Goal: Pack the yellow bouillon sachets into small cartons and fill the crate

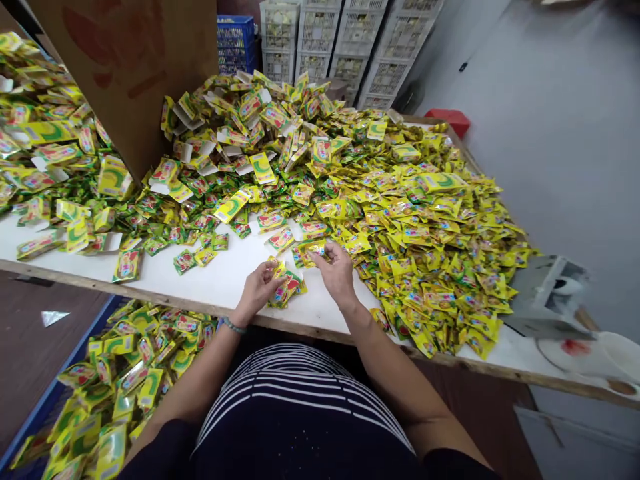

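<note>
At the table's near edge, my left hand has thumb and fingers closed on a small yellow-green packet with red print. Other packets lie against it, and I cannot make out how many are in the grip. My right hand is just to the right, thumb and forefinger pinched at the edge of a yellow packet. Small open-flapped cartons with red and green print lie just beyond both hands. A large heap of yellow sachets rises to my right.
A brown cardboard sheet stands among piled cartons. Below the left table edge, a blue crate holds filled cartons. A grey metal device and a white bowl sit at right. White crates are stacked behind.
</note>
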`<action>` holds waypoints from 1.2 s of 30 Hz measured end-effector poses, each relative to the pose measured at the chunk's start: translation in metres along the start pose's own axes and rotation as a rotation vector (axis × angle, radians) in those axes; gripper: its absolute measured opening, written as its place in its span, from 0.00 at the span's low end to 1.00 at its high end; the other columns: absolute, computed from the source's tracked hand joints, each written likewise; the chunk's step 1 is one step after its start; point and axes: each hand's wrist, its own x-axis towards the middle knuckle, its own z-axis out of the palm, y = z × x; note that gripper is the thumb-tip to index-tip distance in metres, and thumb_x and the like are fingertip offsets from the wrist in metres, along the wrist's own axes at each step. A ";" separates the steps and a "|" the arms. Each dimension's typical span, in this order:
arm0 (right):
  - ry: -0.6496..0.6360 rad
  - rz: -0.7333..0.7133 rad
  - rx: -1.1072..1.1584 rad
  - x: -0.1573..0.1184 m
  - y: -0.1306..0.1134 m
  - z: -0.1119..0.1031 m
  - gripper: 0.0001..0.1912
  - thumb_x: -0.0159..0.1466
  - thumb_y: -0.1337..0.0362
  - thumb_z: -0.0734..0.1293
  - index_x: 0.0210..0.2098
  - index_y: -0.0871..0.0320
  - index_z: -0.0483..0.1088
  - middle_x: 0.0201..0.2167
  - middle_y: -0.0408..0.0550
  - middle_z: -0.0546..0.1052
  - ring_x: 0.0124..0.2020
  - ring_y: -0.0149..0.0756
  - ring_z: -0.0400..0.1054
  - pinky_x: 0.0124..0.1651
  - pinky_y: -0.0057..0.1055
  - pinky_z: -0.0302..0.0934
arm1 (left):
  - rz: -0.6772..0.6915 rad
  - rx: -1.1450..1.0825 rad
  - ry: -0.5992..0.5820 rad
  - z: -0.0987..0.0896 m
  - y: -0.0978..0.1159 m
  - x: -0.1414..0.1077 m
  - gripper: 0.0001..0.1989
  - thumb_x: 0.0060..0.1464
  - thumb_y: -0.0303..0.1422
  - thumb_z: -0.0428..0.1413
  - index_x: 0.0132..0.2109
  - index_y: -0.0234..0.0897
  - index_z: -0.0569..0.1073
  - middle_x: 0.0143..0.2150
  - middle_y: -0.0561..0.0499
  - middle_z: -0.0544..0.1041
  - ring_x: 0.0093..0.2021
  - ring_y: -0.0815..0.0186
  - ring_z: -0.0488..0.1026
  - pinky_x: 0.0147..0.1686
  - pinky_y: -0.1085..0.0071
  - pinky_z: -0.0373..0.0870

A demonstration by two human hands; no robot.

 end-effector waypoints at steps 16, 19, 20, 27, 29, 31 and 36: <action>-0.440 -0.148 -0.207 0.014 -0.012 -0.024 0.18 0.56 0.50 0.70 0.26 0.56 0.64 0.24 0.40 0.67 0.27 0.31 0.58 0.33 0.29 0.52 | -0.019 -0.024 -0.030 -0.003 -0.017 -0.022 0.31 0.45 0.50 0.66 0.51 0.33 0.75 0.37 0.48 0.81 0.36 0.63 0.76 0.37 0.70 0.71; -0.398 -0.157 -0.194 0.019 -0.022 -0.021 0.17 0.57 0.50 0.70 0.27 0.56 0.64 0.24 0.40 0.68 0.27 0.31 0.59 0.32 0.29 0.53 | 0.025 0.015 0.028 -0.001 -0.018 -0.021 0.31 0.45 0.49 0.66 0.51 0.33 0.76 0.37 0.48 0.80 0.37 0.63 0.76 0.38 0.69 0.71; -0.382 -0.163 -0.208 0.019 -0.024 -0.019 0.17 0.57 0.50 0.70 0.27 0.56 0.64 0.24 0.40 0.68 0.27 0.31 0.59 0.32 0.29 0.53 | 0.037 0.013 0.043 0.000 -0.019 -0.020 0.31 0.44 0.49 0.67 0.51 0.33 0.76 0.38 0.47 0.81 0.38 0.62 0.76 0.39 0.69 0.71; -0.418 -0.156 -0.272 0.011 -0.021 -0.022 0.15 0.55 0.53 0.70 0.25 0.55 0.63 0.23 0.40 0.66 0.27 0.31 0.57 0.33 0.29 0.52 | -0.009 -0.043 -0.028 0.001 -0.025 -0.019 0.28 0.49 0.50 0.64 0.49 0.33 0.76 0.41 0.45 0.82 0.39 0.61 0.78 0.40 0.68 0.73; -0.469 -0.170 -0.262 0.014 -0.024 -0.024 0.16 0.56 0.52 0.70 0.25 0.56 0.63 0.23 0.40 0.66 0.27 0.31 0.57 0.33 0.29 0.52 | 0.009 -0.008 -0.003 0.000 -0.026 -0.019 0.26 0.49 0.48 0.64 0.49 0.33 0.77 0.41 0.45 0.82 0.39 0.61 0.78 0.40 0.68 0.73; -0.479 -0.180 -0.264 0.017 -0.028 -0.024 0.16 0.57 0.51 0.70 0.26 0.56 0.64 0.24 0.40 0.67 0.27 0.31 0.57 0.33 0.29 0.52 | 0.032 0.035 0.042 0.001 -0.027 -0.018 0.25 0.49 0.47 0.65 0.49 0.34 0.77 0.41 0.46 0.82 0.40 0.60 0.78 0.41 0.68 0.73; -0.489 -0.192 -0.304 0.017 -0.024 -0.021 0.15 0.55 0.56 0.71 0.24 0.56 0.62 0.22 0.38 0.65 0.27 0.30 0.56 0.33 0.29 0.50 | 0.004 -0.024 0.027 0.002 -0.027 -0.020 0.25 0.48 0.47 0.65 0.48 0.34 0.77 0.41 0.46 0.82 0.40 0.60 0.78 0.41 0.68 0.74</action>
